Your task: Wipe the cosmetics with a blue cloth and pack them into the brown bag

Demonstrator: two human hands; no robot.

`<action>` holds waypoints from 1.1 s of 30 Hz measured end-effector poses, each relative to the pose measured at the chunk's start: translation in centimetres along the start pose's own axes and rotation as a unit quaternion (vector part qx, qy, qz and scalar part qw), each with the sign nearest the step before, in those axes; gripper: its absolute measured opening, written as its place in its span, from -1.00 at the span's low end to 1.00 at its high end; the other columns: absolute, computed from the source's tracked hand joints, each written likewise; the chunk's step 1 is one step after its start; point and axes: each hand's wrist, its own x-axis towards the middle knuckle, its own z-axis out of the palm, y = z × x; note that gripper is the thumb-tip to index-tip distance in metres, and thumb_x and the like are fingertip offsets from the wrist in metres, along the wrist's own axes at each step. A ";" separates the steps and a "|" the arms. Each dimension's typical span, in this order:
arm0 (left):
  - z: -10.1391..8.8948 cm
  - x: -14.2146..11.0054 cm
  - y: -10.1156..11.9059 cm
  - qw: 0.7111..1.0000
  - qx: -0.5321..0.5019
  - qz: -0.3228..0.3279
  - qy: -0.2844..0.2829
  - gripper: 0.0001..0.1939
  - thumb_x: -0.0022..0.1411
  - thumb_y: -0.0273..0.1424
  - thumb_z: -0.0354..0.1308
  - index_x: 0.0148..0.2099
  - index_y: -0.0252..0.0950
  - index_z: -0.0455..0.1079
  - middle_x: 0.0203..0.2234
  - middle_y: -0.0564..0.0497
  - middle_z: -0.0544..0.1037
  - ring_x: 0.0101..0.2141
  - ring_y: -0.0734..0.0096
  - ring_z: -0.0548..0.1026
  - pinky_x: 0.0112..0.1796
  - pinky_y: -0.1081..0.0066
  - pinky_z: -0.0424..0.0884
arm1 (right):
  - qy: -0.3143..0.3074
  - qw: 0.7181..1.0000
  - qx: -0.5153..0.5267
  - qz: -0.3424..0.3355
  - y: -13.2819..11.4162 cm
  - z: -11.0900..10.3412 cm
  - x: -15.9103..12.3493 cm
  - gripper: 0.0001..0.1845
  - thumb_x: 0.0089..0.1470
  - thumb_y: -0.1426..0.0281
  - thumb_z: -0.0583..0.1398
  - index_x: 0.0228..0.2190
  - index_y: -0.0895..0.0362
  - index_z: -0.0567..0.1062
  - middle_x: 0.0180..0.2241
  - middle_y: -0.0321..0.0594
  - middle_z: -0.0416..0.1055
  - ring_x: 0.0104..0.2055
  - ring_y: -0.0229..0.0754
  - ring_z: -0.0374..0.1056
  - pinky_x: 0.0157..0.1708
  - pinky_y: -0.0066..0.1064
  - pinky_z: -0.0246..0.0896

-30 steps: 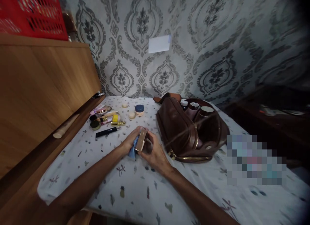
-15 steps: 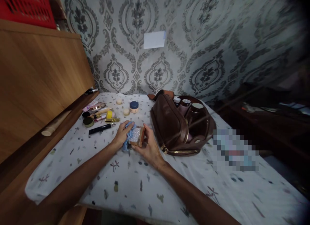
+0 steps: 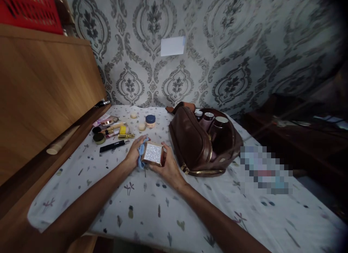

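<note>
Between my hands is a square gold-edged box (image 3: 153, 153) with a silver glitter top, tilted toward me. My right hand (image 3: 170, 166) grips its right side, thumb below and fingers above. A crumpled light blue cloth (image 3: 141, 153) is closed in my left hand (image 3: 133, 151) and pressed against the box's left side. Just right of my right hand stands an open brown toiletry bag (image 3: 187, 140) with several capped bottles (image 3: 220, 125) inside. Beyond my left hand lie a black pen-like tube (image 3: 112, 146) and a gold tube (image 3: 126, 135).
Several cosmetics, among them a round dark compact (image 3: 99, 138), lie at the table's left. A blue-lidded jar (image 3: 150, 121) and two small cream-coloured pots stand behind my hands. A wooden cabinet (image 3: 49, 75) borders the left side. A pixelated item (image 3: 265, 169) lies at right.
The box has turned so its glitter top faces me more fully. My left hand and the blue cloth have shifted slightly to its left edge.
</note>
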 end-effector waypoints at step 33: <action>-1.5 0.2 0.3 0.955 0.258 0.141 -0.039 -0.74 0.15 -0.20 0.20 -0.19 -0.25 0.48 -0.54 0.11 0.43 -0.52 0.44 0.37 -0.42 0.48 0.28 | 0.067 0.961 -0.260 -0.065 2.9 -1.3 1.2 0.03 -0.03 0.22 0.31 0.35 0.21 0.00 0.24 0.16 0.23 0.28 0.17 0.19 0.26 0.07 0.10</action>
